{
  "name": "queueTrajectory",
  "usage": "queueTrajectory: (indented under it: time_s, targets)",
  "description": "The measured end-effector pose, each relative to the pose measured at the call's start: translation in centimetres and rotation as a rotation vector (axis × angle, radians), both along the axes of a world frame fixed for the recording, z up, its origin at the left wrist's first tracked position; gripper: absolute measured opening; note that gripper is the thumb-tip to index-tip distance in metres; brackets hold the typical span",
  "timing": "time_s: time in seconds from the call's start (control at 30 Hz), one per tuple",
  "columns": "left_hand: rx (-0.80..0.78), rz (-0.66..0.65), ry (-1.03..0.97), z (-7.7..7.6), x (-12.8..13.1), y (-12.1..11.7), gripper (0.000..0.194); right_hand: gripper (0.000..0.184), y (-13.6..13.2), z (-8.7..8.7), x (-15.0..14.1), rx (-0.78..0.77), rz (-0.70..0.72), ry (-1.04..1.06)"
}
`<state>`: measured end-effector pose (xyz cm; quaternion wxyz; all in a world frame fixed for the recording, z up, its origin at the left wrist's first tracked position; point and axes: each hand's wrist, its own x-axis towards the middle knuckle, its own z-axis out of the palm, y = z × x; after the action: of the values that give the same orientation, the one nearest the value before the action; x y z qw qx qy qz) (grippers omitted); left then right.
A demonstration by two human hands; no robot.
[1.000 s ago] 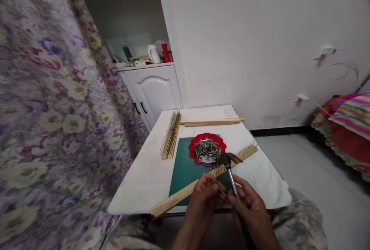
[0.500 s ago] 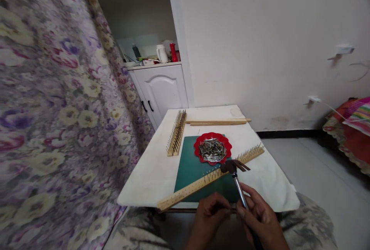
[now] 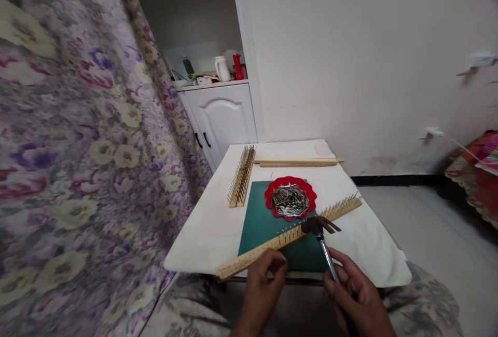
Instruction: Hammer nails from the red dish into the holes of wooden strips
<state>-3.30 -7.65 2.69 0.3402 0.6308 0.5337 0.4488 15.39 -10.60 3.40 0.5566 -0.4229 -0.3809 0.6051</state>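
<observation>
My right hand point(image 3: 356, 295) is closed around the handle of a small claw hammer point(image 3: 321, 228); its head hovers over the nailed part of a long wooden strip point(image 3: 252, 257) that lies slantwise across a green cutting mat point(image 3: 260, 225). At the near end of that strip, my left hand point(image 3: 264, 285) has its fingers curled in a pinch; whether it holds a nail is too small to tell. A red scalloped dish point(image 3: 290, 200) full of several loose nails sits on the mat behind the strip.
The mat lies on a small white table point(image 3: 206, 233). A second strip bristling with nails point(image 3: 241, 176) lies at the left, and plain wooden strips point(image 3: 298, 161) at the far edge. A floral curtain point(image 3: 78, 145) hangs left; a white cabinet point(image 3: 221, 119) stands behind.
The view has shifted a little. My left hand moved away from the right hand, leftward to the strip's near part. The hammer stays held over the strip.
</observation>
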Motion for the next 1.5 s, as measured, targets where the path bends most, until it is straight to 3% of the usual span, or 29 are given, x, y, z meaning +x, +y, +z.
queueTrajectory:
  time_s: [0.07, 0.13, 0.33, 0.83, 1.03, 1.17, 1.27, 1.5]
  targets:
    - [-0.051, 0.131, 0.007, -0.3, -1.3, 1.3, 0.010, 0.048, 0.0, 0.1, 0.1, 0.000, -0.005, -0.007]
    - [-0.072, 0.181, 0.039, -0.6, -2.2, 2.6, 0.014, 0.048, 0.1, 0.2, 0.0, 0.003, -0.010, -0.005]
    - [0.006, 0.162, 0.197, -1.6, -2.3, 4.9, 0.017, 0.048, 0.0, 0.1, -0.4, -0.001, -0.031, -0.015]
    - [0.012, 0.139, 0.297, -1.8, -1.9, 5.2, 0.016, 0.047, 0.2, -0.1, -0.2, 0.001, -0.009, -0.043]
    - [-0.003, 0.141, 0.325, -2.0, -1.9, 5.3, 0.016, 0.044, 0.9, -0.1, -1.0, -0.012, 0.177, -0.089]
    - [0.004, 0.131, 0.323, -2.5, -2.1, 5.3, 0.016, 0.035, 2.0, 0.4, -2.1, 0.060, 0.286, -0.187]
    - [0.015, 0.138, 0.326, -2.8, -2.1, 5.4, 0.017, 0.035, 2.6, 0.9, -2.9, 0.147, 0.277, -0.252]
    - [0.017, 0.150, 0.313, -2.6, -2.0, 5.3, 0.019, 0.037, 3.1, 1.3, -3.6, 0.178, 0.311, -0.410]
